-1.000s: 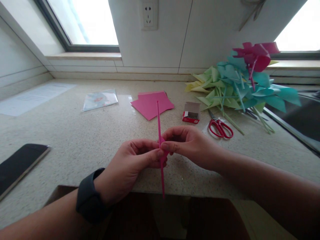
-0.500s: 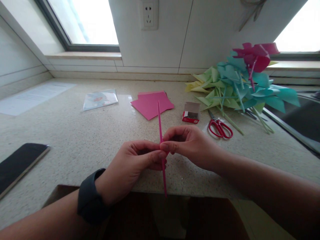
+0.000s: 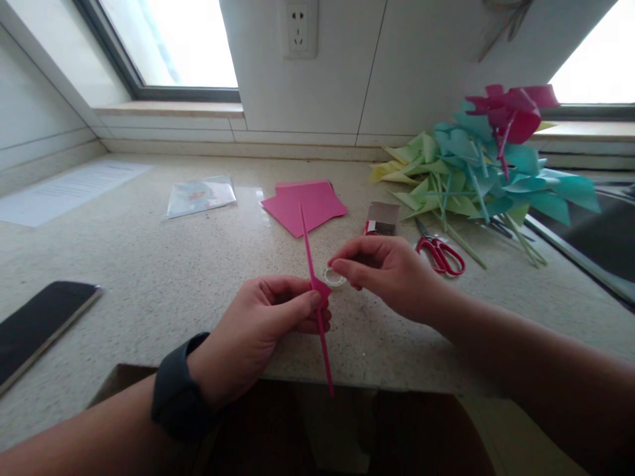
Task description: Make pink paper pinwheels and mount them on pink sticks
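pinching a pink stick (image 3: pixel 313 291) at mid-length above the bench (image 3: pixel 149 277) edge, the left hand (image 3: pixel 258 334) steadies it while the right hand (image 3: pixel 387 271) grips a small tape ring (image 3: pixel 334 276) just beside it; taping looks next, needing a firm stick. counted: one stick, one ring, one scissors (image 3: pixel 439 254), one small box (image 3: pixel 381 219), one phone (image 3: pixel 42 324).
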The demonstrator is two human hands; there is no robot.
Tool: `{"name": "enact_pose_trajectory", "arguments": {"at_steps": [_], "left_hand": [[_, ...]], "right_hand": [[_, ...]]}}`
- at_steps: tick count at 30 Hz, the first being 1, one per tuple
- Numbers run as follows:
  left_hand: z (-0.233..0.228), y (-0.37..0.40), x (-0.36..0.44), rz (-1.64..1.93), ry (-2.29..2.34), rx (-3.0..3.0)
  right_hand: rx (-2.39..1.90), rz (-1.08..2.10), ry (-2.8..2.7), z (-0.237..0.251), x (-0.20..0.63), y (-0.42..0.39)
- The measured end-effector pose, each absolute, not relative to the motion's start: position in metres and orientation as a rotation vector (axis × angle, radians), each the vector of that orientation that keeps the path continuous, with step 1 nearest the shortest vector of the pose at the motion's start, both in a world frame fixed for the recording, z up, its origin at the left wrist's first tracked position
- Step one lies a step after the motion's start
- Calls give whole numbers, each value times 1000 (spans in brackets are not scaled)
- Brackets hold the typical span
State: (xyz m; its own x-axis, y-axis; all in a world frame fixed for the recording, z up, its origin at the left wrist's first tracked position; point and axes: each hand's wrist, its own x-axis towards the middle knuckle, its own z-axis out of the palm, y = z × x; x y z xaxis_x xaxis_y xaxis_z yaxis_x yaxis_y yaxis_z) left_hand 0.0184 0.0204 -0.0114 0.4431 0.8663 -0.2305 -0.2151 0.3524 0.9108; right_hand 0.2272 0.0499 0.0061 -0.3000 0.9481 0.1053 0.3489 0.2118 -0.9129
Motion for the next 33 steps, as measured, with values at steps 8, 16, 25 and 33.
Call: {"name": "enact_pose_trajectory", "arguments": {"at_steps": [8,16,25,33], "left_hand": [[-12,17,15,836,828,907],[-15,19,16,834,816,941],[-15,20,16,795,787,1036],[-16,20,15,832,782,956]], "right_hand": [[-1079,535,-2443,9,257,69],[-975,587,-2558,3,251,63],[-888,1001,-2139,9,229,44],[-1008,444,-2532,8,251,60]]}}
